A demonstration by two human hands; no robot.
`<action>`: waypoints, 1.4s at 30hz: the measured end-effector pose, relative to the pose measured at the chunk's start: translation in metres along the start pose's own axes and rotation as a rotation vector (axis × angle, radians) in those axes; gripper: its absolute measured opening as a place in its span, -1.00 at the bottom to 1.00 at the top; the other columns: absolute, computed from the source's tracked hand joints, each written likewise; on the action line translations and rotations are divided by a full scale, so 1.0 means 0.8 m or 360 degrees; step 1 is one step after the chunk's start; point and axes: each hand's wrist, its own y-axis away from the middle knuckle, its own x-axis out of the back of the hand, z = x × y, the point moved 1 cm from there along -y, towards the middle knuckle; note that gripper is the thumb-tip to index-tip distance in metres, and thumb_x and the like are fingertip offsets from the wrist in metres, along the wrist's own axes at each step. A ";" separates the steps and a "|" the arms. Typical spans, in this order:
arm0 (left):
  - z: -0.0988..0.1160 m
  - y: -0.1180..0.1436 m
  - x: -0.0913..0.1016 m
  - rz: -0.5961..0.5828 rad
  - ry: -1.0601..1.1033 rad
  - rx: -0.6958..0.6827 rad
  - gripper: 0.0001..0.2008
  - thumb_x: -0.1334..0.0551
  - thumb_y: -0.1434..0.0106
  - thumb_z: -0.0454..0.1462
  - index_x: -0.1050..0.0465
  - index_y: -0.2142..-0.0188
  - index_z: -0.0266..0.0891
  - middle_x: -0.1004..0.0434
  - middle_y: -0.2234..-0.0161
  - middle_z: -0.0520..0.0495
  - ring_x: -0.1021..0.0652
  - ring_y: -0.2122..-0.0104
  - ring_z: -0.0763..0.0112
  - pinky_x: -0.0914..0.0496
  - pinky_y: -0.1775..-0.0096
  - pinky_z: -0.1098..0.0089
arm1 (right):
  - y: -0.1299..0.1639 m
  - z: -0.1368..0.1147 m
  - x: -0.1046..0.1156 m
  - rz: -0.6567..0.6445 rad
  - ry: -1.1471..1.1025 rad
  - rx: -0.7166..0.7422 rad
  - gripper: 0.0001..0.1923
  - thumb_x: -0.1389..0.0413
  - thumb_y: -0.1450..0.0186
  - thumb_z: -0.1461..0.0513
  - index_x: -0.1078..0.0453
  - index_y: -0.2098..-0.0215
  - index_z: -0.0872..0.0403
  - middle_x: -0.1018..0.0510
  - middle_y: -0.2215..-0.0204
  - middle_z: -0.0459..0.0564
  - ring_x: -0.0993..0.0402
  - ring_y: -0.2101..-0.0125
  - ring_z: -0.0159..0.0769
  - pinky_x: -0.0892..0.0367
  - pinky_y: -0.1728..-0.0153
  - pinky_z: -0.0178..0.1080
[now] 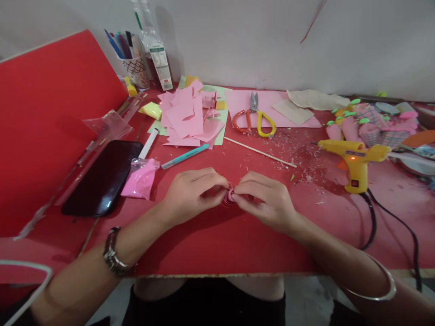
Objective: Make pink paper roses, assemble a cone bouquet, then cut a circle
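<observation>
A small rolled pink paper coil [231,195] sits between my two hands over the red table [217,249]. My left hand [192,192] pinches the coil's left side with its fingertips. My right hand [267,199] grips it from the right, fingers curled over it. Most of the coil is hidden by my fingers. A wristwatch is on my left wrist and a bangle on my right.
A pile of pink paper squares [186,117] lies behind, with scissors [253,118], a thin wooden stick [260,152] and a teal pen [185,156]. A yellow glue gun [355,163] stands right, its cord trailing. A black phone [103,176] and pink packet [141,179] lie left.
</observation>
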 end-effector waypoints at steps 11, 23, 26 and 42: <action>0.004 -0.001 0.001 -0.0077 -0.0042 -0.0145 -0.85 -0.08 -0.11 -0.41 -0.30 0.55 -0.23 -0.39 0.57 0.09 -0.39 0.56 0.62 -0.26 0.50 0.61 | 0.000 -0.005 -0.002 0.0041 0.0079 0.0103 -0.78 0.02 -0.19 0.39 -0.30 0.60 0.12 -0.37 0.64 -0.10 -0.25 0.58 -0.50 -0.22 0.56 -0.43; 0.003 0.001 0.000 -0.0036 -0.0068 -0.0234 -0.86 -0.08 -0.12 -0.41 -0.32 0.53 -0.23 -0.40 0.57 0.08 -0.39 0.57 0.63 -0.27 0.50 0.61 | 0.000 -0.006 -0.002 0.0036 0.0086 0.0094 -0.77 0.03 -0.17 0.40 -0.29 0.61 0.13 -0.34 0.66 -0.10 -0.21 0.60 -0.50 -0.19 0.57 -0.43; 0.003 0.000 0.000 -0.0026 -0.0111 -0.0273 -0.86 -0.09 -0.11 -0.41 -0.33 0.53 -0.23 -0.41 0.57 0.08 -0.39 0.57 0.63 -0.27 0.51 0.60 | 0.000 -0.006 -0.002 0.0029 0.0108 0.0082 -0.76 0.05 -0.18 0.39 -0.28 0.62 0.12 -0.32 0.67 -0.11 -0.20 0.61 -0.50 -0.18 0.58 -0.43; 0.002 0.002 0.000 -0.0021 -0.0083 -0.0138 -0.91 -0.12 -0.11 -0.38 -0.33 0.50 -0.24 -0.39 0.58 0.09 -0.38 0.59 0.62 -0.27 0.52 0.58 | 0.000 -0.001 0.002 0.0034 0.0018 -0.0076 -0.88 -0.01 -0.17 0.36 -0.30 0.52 0.13 -0.33 0.64 -0.15 -0.20 0.61 -0.55 -0.17 0.57 -0.46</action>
